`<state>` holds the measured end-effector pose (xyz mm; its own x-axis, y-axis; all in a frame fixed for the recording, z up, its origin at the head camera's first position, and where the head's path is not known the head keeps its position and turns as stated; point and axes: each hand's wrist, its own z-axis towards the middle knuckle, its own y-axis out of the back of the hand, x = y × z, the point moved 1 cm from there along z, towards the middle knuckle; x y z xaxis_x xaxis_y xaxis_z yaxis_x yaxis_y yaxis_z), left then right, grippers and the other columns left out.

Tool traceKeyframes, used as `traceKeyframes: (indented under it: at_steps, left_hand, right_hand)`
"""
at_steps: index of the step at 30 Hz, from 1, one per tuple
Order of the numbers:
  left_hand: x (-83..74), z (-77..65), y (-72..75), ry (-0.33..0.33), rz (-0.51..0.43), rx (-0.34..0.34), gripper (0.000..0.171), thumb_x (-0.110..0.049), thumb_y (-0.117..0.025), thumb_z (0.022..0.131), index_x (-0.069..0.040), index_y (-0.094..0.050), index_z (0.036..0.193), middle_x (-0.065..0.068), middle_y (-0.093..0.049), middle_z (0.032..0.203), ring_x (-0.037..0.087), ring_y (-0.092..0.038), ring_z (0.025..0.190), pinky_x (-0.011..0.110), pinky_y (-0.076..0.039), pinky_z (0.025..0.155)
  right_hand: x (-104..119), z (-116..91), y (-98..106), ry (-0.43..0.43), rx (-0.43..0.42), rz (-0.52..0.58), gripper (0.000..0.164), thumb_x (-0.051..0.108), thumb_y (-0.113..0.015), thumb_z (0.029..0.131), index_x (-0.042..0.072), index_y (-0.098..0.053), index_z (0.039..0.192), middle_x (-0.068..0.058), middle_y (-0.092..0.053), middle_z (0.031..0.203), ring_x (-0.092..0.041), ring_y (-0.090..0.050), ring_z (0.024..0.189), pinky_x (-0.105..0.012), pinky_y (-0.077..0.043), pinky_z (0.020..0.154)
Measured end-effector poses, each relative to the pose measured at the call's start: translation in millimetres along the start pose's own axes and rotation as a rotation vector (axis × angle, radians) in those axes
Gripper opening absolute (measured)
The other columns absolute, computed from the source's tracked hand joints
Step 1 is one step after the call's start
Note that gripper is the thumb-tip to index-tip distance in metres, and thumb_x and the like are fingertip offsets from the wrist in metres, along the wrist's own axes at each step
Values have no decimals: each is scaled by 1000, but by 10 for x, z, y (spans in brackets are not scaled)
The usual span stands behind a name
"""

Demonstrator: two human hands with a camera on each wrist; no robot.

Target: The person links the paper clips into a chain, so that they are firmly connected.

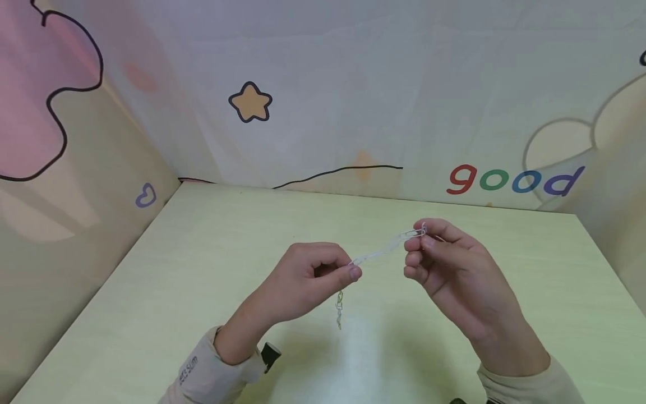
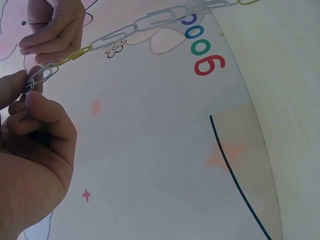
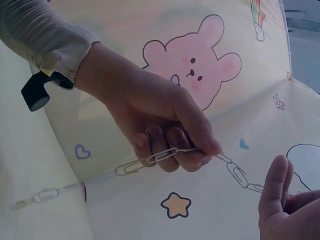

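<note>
A chain of linked paper clips, mostly white with some yellow, stretches between both hands above the table. My left hand pinches it partway along between thumb and index finger. Below that grip a loose tail dangles; the right wrist view shows it, with its yellow clip, slanting away from the left hand. Higher up, my right hand holds the other end between thumb and index finger, its remaining fingers curled. Fingertips partly cover the gripped clips.
Beneath the hands lies a pale green-yellow tabletop. Printed cloth walls with a star and the word "good" rise behind and beside it. A black wrist device sits at the left cuff.
</note>
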<state>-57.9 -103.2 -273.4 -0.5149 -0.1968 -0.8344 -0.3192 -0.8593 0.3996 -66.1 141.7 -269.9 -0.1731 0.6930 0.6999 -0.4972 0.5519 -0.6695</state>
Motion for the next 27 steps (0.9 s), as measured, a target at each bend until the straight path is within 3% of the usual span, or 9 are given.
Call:
traceKeyframes:
  at_steps: [7, 15, 21, 27]
  left_hand:
    - [-12, 31, 8, 34, -18, -1, 16, -11, -69, 96, -13, -70, 80, -3, -49, 65, 12, -40, 58, 25, -35, 54]
    - [3, 13, 44, 81, -68, -16, 14, -10, -68, 97, -11, -72, 83, -1, -48, 65, 15, -39, 59, 25, -34, 55]
    - [11, 10, 51, 82, -84, -4, 13, -10, -69, 96, -11, -71, 84, 0, -49, 67, 15, -40, 59, 25, -34, 54]
    - [26, -5, 46, 104, -100, 21, 11, -11, -70, 95, -11, -71, 85, 2, -51, 68, 16, -41, 59, 26, -34, 54]
  right_hand:
    - [21, 17, 10, -37, -5, -22, 26, 0, -34, 108, 6, -59, 109, -9, -65, 91, -20, -64, 78, -29, -54, 71]
    - [18, 71, -51, -66, 38, 5, 31, 0, -34, 109, 9, -55, 130, -7, -64, 90, -19, -60, 77, -27, -49, 67]
    - [30, 75, -93, -82, 81, 37, 26, 1, -29, 108, 11, -51, 117, -6, -60, 83, -21, -57, 71, -27, -46, 66]
    - [68, 64, -129, -63, 121, 64, 28, 1, -26, 108, 10, -52, 115, -8, -62, 82, -22, -59, 67, -27, -46, 62]
